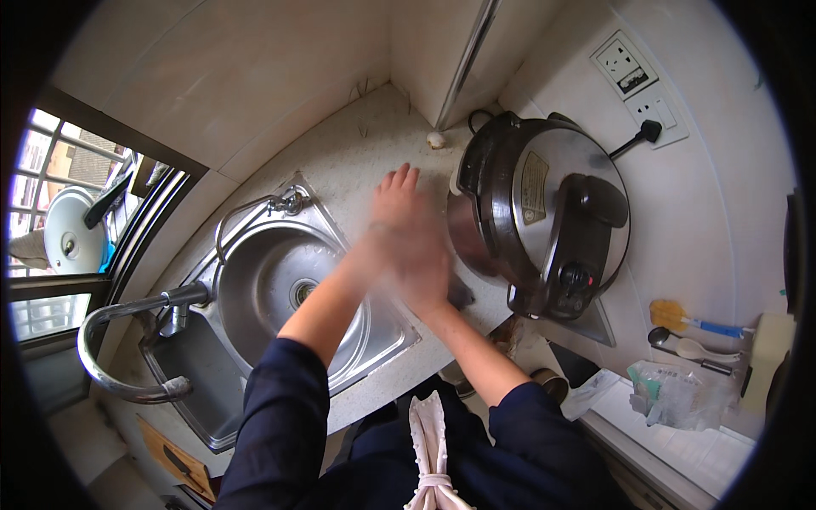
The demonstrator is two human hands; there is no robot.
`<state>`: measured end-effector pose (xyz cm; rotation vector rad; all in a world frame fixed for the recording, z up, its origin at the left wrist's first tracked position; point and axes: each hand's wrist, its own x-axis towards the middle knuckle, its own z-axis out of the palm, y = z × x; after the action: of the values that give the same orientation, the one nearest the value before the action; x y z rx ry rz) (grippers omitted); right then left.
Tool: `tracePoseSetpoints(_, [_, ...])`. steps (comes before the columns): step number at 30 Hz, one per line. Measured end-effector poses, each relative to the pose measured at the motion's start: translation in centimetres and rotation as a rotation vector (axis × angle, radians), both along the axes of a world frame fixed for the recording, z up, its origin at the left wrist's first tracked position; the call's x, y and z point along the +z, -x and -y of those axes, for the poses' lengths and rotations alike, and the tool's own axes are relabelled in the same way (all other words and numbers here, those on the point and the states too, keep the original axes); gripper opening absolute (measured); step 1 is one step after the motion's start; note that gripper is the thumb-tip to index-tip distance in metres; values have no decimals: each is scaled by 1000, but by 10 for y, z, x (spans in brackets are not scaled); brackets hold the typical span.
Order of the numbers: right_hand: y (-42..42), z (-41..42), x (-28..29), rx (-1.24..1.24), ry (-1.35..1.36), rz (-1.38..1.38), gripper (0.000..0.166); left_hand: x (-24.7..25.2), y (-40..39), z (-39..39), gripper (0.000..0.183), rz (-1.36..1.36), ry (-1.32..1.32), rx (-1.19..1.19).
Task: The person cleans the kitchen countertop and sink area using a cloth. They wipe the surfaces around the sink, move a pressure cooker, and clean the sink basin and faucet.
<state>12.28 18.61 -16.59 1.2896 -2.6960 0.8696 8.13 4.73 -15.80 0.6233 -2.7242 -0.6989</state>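
Note:
My left hand [400, 203] and my right hand [422, 271] overlap above the pale countertop [376, 153], between the sink and the cooker. Both are smeared by motion blur. The fingertips that show at the far end are stretched out. Whether anything lies between the palms is hidden. Beside my right wrist, a dark, soft-looking thing [461, 292] lies on the counter, partly covered. Left of the hands is a round stainless steel sink [268, 261] with a drain. To the right stands a large electric pressure cooker [532, 217], its lid on.
A curved faucet [95, 338] arches over a small side basin [197, 370]. A thin tap [287, 203] rises behind the sink. One garlic bulb [435, 140] sits near a metal corner strip [468, 64]. At lower left, a knife [178, 460] rests on a wooden board [156, 440].

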Motion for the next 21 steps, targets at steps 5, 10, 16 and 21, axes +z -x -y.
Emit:
tracePoseSetpoints(5, [0,4,-11,25,-82,-14,55,-28,75,25,47,76,243,-107])
tracePoseSetpoints(10, [2,1,-4,-3,-133,2,52,-26,103,24,35,99,267,-209])
tracePoseSetpoints(16, [0,3,-1,11,-107,0,53,-28,94,22,31,64,259,-64])
tracePoseSetpoints(21, [0,4,5,14,-126,14,51,-7,67,35,32,-396,128,81])
